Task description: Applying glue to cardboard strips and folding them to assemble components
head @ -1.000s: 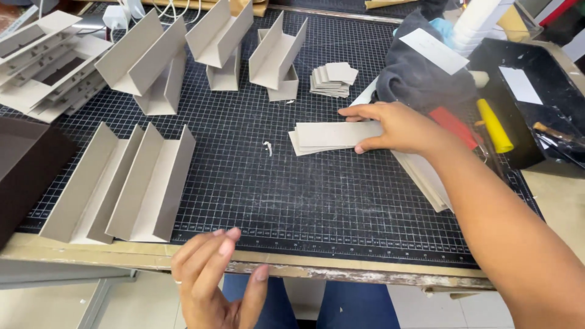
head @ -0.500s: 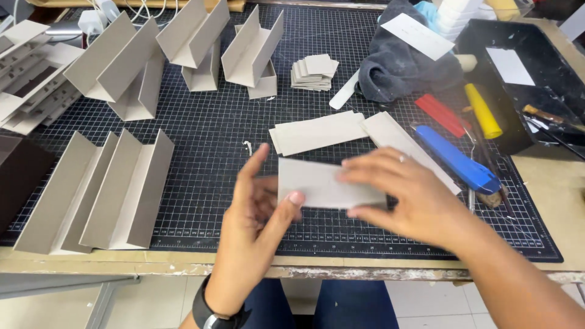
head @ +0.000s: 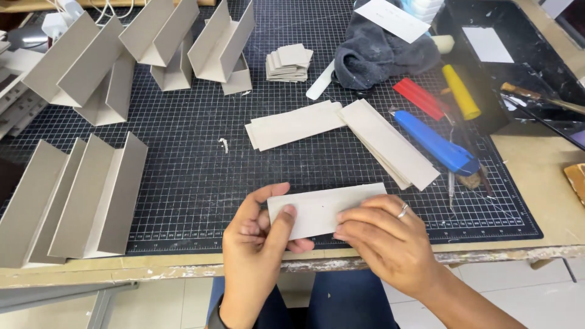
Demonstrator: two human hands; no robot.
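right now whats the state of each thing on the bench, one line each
left hand: gripping the strip's left end
right hand: fingers on the strip's right half
grey card strip: flat, held in both hands above the mat's near edge
card strip stacks: two loose piles lying flat
folded card channels: lying side by side
blue utility knife: lying down; blade not discernible
dark cloth: bunched up

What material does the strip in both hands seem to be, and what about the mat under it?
Strip: likely greyboard or thick card, matte grey, holding flat and stiff between the left hand and right hand. Mat: looks like a vinyl or rubber cutting mat, dark, matte, with a printed white grid.
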